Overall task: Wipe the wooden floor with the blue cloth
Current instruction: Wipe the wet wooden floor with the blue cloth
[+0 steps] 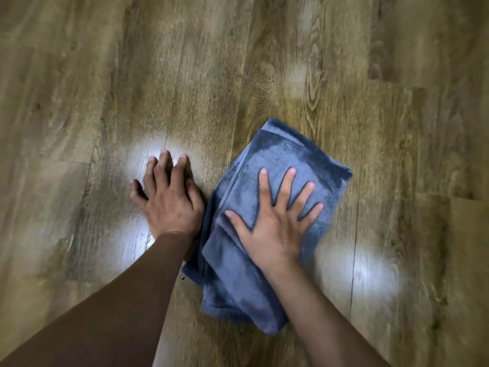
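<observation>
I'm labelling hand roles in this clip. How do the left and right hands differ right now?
The right hand lies flat on the blue cloth, fingers straight and spread; the left hand touches no cloth and rests on the bare floor. The left hand's fingers are bent, propped on their tips, unlike the right's. The left arm wears a dark sleeve; the right forearm is bare. Both hands bear down and grip nothing.

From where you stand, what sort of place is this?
Probably a room indoors, seen from just above the floor: wood-grain planks fill the view, with glare patches from lights. The right hand presses a blue cloth flat; the left hand rests on bare planks.
</observation>
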Demonstrator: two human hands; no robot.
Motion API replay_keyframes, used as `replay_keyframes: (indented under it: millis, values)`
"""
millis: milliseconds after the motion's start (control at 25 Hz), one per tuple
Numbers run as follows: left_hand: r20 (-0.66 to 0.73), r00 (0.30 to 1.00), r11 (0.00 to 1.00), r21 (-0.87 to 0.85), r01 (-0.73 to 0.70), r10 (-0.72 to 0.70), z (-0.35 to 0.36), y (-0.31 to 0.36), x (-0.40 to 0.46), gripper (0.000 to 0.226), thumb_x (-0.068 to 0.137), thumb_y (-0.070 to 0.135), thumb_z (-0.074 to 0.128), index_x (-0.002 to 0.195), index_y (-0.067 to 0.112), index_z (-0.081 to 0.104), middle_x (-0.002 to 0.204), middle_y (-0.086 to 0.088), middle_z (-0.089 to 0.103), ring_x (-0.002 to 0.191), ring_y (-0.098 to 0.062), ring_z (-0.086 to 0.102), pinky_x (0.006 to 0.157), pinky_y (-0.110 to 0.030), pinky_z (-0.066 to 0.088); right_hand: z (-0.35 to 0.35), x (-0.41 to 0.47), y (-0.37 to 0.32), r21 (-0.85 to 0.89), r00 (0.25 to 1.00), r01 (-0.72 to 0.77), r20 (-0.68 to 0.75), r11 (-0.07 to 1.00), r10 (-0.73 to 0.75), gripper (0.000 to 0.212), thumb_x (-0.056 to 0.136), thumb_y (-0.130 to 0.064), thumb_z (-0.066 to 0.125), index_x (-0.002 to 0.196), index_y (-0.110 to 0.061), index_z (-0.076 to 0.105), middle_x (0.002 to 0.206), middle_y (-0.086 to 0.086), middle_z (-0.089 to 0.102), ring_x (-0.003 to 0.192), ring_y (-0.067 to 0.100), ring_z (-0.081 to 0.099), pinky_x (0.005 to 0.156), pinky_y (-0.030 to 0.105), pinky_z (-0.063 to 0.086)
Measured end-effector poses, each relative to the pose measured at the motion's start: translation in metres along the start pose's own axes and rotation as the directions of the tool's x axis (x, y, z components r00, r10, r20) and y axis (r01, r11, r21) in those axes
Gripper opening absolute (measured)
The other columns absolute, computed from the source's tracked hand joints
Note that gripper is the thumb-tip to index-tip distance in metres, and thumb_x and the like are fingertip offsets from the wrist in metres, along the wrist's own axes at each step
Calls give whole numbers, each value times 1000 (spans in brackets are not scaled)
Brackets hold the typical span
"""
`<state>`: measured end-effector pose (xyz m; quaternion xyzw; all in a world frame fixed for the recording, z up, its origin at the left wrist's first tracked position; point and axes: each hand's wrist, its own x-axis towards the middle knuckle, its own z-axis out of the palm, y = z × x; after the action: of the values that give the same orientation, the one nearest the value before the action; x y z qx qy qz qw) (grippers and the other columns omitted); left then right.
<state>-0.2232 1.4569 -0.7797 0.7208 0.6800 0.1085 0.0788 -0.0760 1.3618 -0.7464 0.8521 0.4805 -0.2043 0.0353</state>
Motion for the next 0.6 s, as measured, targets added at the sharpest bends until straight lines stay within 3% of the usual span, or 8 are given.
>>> replay_keyframes:
  millis: [200, 440, 600]
  values:
    - [33, 999, 1000, 9, 13, -13, -4, 0, 0, 53, 89, 35, 44, 141, 29, 52, 159, -2, 38, 150, -24, 24, 116, -59, 10, -13, 51, 16, 8, 992, 55, -117, 998, -54, 60, 98, -66, 19, 155, -49, 9, 167, 0, -11, 149, 44, -15, 112, 72, -3]
    - [59, 998, 995, -95, 26, -20, -9, -1, 3, 56, 86, 34, 41, 141, 31, 55, 158, 1, 41, 150, -21, 23, 119, -55, 5, -35, 120, -7, 117, 978, 54, -207, 992, -29, 52, 102, -49, 31, 153, -41, 27, 167, -11, 2, 148, 47, -13, 110, 74, -8]
    - [46, 998, 970, -240, 48, -38, -16, -1, 0, 59, 80, 26, 41, 134, 30, 63, 155, 3, 46, 149, -19, 26, 120, -51, 5, -12, 62, -17, -1, 936, 263, -240, 965, -256, 51, 100, -48, 37, 151, -41, 34, 166, -15, 10, 150, 46, -4, 112, 72, 0]
